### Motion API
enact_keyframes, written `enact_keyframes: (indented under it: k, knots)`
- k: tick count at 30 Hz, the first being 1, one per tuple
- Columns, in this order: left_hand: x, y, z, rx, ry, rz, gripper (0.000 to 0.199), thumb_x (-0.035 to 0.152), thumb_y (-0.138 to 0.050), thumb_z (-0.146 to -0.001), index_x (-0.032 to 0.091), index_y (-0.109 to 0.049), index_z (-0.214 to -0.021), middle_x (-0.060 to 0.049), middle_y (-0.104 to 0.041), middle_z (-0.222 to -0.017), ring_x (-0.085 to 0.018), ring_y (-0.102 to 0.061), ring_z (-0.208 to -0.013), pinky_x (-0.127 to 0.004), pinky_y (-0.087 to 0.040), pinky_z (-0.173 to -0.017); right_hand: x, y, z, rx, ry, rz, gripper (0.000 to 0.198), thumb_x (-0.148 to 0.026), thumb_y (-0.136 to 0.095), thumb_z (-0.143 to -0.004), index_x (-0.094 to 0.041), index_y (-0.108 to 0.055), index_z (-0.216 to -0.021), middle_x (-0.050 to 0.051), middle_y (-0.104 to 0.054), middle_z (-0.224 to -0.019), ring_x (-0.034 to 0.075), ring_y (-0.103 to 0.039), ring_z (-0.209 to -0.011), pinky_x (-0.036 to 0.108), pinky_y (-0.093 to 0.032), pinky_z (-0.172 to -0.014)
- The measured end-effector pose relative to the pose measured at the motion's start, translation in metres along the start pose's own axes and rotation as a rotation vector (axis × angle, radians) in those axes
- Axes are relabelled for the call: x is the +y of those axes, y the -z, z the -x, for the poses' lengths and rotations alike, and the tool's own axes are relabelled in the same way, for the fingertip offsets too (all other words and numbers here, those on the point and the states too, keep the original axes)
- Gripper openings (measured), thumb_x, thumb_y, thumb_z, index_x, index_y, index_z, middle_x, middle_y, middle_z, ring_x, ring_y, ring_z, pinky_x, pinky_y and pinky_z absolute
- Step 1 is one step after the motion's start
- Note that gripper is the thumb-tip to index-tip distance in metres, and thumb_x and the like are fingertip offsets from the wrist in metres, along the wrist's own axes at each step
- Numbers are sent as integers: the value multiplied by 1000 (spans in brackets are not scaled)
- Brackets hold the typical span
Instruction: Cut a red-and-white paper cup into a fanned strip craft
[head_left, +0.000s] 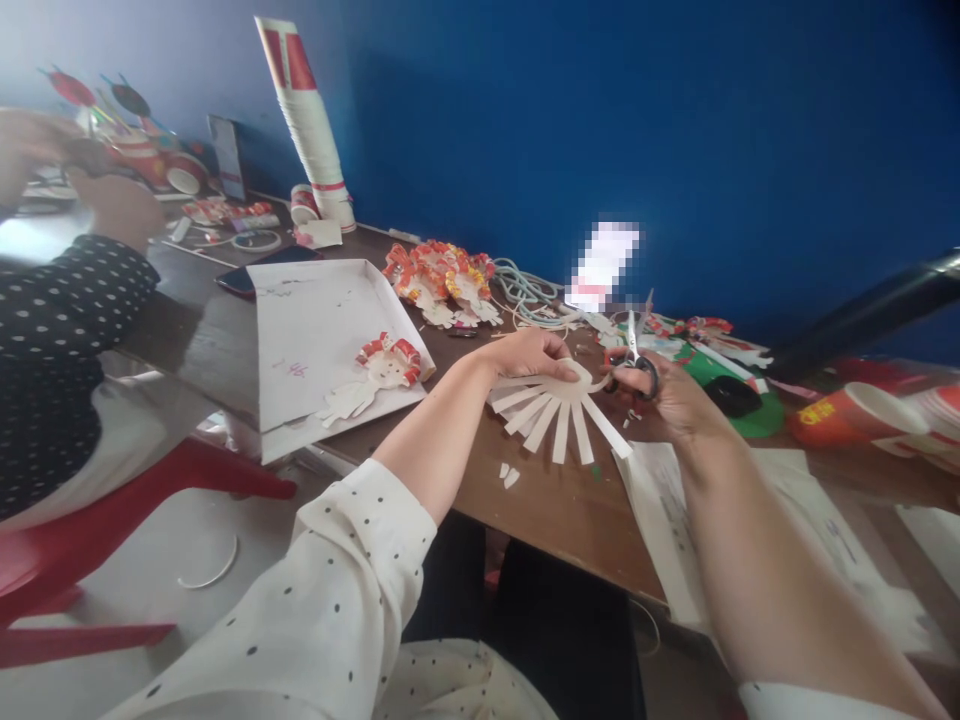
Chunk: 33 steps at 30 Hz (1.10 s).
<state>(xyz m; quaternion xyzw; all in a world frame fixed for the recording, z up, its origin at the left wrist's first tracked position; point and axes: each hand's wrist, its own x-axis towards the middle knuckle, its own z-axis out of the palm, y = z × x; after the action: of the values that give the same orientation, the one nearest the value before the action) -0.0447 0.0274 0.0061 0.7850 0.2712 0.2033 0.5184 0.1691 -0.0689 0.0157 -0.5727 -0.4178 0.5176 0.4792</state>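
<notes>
My left hand (534,356) pinches the middle of a paper cup cut into strips (564,415), which fan out below it over the brown table. In my right hand (664,385) is a pair of scissors (636,365) with black handles, its blades pointing up and away from the strips. A curled piece of paper (600,382) runs between the cut cup and my right fingers. Small white paper scraps (510,476) lie on the table in front of the strips.
A white box lid (315,330) on the left holds a red-and-white paper figure (386,365). Behind are more paper figures (439,275), coiled cord (525,290) and a tall cup stack (311,130). Orange cups (847,415) lie right. Another person's sleeve (67,300) is at far left.
</notes>
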Motion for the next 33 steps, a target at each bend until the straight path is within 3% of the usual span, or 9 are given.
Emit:
enact_keyframes:
  k: [3, 7, 15, 17, 21, 23, 28, 31, 33]
  knots:
    - [3, -1, 2, -20, 13, -15, 33, 46, -75, -63, 16, -66, -75, 0, -61, -73, -13, -53, -71, -29, -38, -68, -2, -8, -2, -29, -24, -76, 45, -27, -81, -59, -28, -57, -96, -1, -67, -85, 15, -61, -67, 25, -48, -55]
    - [4, -4, 1, -30, 12, -48, 37, 44, -77, -61, 17, -65, -83, -2, -64, -84, -16, -57, -79, -30, -40, -74, -1, -14, -3, 35, 1, -74, 44, -35, -84, -56, -26, -59, -91, -1, -67, -73, 17, -63, -62, 26, -49, -51]
    - [-8, -14, -8, 59, -87, -46, 44, 35, -83, -53, 18, -66, -91, -6, -69, -91, -20, -63, -84, -30, -45, -76, 7, -21, -2, -99, 36, 133, 42, -27, -87, -50, -21, -63, -84, -7, -61, -61, 8, -53, -48, 18, -40, -44]
    - [-8, -12, -9, 251, -142, -47, 42, 34, -80, -60, 18, -66, -95, -8, -69, -96, -21, -63, -89, -30, -46, -79, 9, -20, -6, 55, 129, 93, 40, -28, -85, -51, -21, -62, -84, -7, -61, -62, 8, -53, -49, 18, -41, -44]
    - [-4, -4, -8, 906, -145, -47, 32, 36, -66, -78, 17, -62, -104, -11, -65, -109, -20, -60, -100, -31, -44, -88, 12, -14, -18, 551, 361, -150, 35, -29, -78, -57, -23, -59, -86, -9, -59, -60, 8, -54, -49, 18, -43, -45]
    - [-1, -4, -8, 984, -72, 17, 33, 42, -65, -80, 17, -62, -101, -10, -65, -102, -20, -60, -92, -31, -45, -84, 12, -13, -23, 667, 389, -244, 35, -28, -77, -57, -23, -58, -86, -9, -58, -58, 9, -55, -48, 20, -45, -45]
    - [5, -28, -10, 578, 189, 459, 49, 61, -70, -69, 17, -65, -90, -10, -67, -90, -20, -62, -82, -30, -49, -73, 10, -22, -26, 666, 471, -398, 42, -23, -78, -54, -23, -52, -87, -11, -59, -62, 7, -57, -49, 19, -50, -50]
    - [10, -43, -10, 326, 196, 743, 52, 57, -76, -65, 18, -68, -99, -9, -68, -98, -17, -63, -83, -29, -50, -73, 10, -30, -23, 580, 477, -490, 47, -22, -81, -52, -23, -50, -87, -10, -59, -66, 7, -59, -51, 19, -52, -53]
    - [13, -50, -10, 281, 191, 840, 48, 49, -80, -63, 18, -69, -99, -7, -69, -95, -15, -63, -78, -27, -50, -71, 12, -35, -22, 530, 474, -486, 49, -24, -82, -51, -24, -49, -87, -10, -60, -67, 9, -62, -54, 21, -53, -53]
